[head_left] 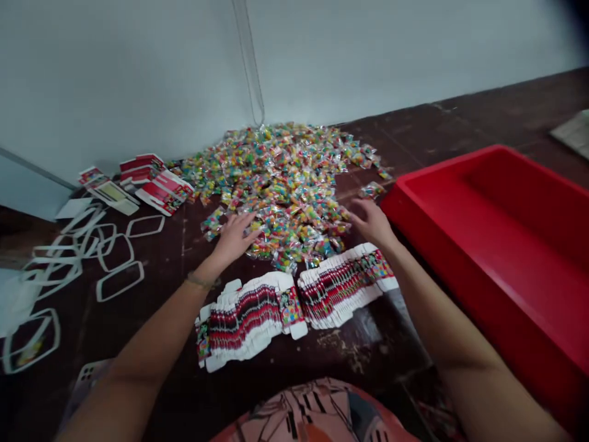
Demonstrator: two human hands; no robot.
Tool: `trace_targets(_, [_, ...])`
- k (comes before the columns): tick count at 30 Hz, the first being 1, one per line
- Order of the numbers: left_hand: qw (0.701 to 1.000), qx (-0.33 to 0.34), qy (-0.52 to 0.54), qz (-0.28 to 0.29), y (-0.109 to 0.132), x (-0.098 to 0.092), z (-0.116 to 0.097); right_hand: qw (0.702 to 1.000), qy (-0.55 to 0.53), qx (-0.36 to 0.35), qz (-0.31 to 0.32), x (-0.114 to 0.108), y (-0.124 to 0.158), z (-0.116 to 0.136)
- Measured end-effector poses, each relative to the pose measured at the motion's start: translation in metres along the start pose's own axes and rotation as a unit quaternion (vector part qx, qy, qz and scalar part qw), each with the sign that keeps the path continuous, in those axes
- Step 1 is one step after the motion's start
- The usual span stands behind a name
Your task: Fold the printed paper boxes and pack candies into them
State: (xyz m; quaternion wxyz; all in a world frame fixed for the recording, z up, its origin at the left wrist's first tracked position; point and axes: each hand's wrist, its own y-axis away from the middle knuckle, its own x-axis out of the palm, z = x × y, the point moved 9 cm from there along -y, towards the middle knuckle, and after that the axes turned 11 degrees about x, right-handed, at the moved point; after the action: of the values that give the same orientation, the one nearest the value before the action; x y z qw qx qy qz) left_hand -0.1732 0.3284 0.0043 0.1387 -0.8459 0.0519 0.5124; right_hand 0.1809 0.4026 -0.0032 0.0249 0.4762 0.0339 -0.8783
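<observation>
A wide heap of small clear packets with colourful candy-like pieces (pixel 294 178) spreads over the dark surface in front of me. My left hand (pixel 235 236) lies at the heap's near left edge, fingers spread over the packets. At the right edge is my right hand (pixel 370 221), its fingers apart and close to the packets, with nothing held. Between my forearms lie two fanned stacks of flattened printed cartons, a left stack (pixel 251 319) and a right stack (pixel 345 285), in red, white and black.
A large red tray (pixel 497 270) stands on the right. Several white loop bands (pixel 120 281) are scattered at left, near some red and white cartons (pixel 168 190). A phone (pixel 87 374) lies partly under my left forearm. A pale wall (pixel 161 67) rises behind the heap.
</observation>
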Motion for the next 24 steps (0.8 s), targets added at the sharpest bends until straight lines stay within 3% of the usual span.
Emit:
trace_targets(3, [0.997,0.002,0.071,-0.005,0.054,-0.011,-0.033,0.992,0.069,0.101,-0.023,-0.018,0.080,-0.056])
trace_targets(5, [0.993,-0.019,0.120,0.013,0.088,-0.006,-0.059,0.975,0.120,0.185,-0.030,-0.020,0.120,-0.089])
trace_targets(9, [0.974,-0.043,0.219,0.031,0.131,0.016,-0.129,0.956,0.074,0.283,0.000,-0.014,0.147,-0.122])
trace_targets(12, [0.955,-0.033,0.290,0.055,0.149,0.039,-0.188,0.952,0.043,0.302,0.004,-0.015,0.142,-0.123])
trace_targets(14, [0.942,-0.008,0.319,0.104,0.162,0.054,-0.225,0.950,0.022,0.312,-0.004,-0.019,0.138,-0.123])
trace_targets(17, [0.925,0.039,0.340,0.168,0.184,0.067,-0.264,0.947,-0.037,0.320,-0.009,-0.030,0.135,-0.127])
trace_targets(21, [0.909,0.031,0.371,0.185,0.203,0.073,-0.272,0.941,-0.163,0.296,-0.019,-0.048,0.151,-0.117])
trace_targets(24, [0.871,-0.027,0.472,0.132,0.203,0.079,-0.263,0.927,-0.301,0.226,0.002,-0.035,0.194,-0.069])
